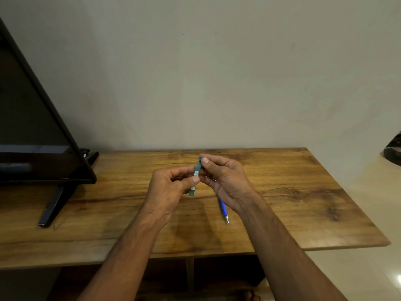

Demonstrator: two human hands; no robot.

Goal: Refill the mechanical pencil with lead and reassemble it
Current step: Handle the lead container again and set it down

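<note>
- The left hand (169,187) grips a slim, translucent grey-green plastic lead tube (193,183) round its middle. The thumb lies across the front and the fingers are curled behind it.
- The tube stands nearly upright above the table, leaning a little to the right at its top, and its lower end hangs free below the thumb.
- The right hand (226,181) pinches the small teal cap (200,159) at the top of the tube between thumb and fingertips, with the remaining fingers curled beneath.
- The two hands are close together over the middle of the table, joined by the tube.
- The blue mechanical pencil with a silver metal tip (223,208) shows just below the heel of the right hand, its tip pointing towards the person. Its upper part is hidden behind that hand, so I cannot tell whether it lies on the table or is tucked in the palm.
- The brown wood-grain table (303,192) stands against a plain pale wall (217,72).
- A black flat screen (32,127) on a black angled stand leg (56,203) stands on the left end of the table, well apart from the hands.
</note>
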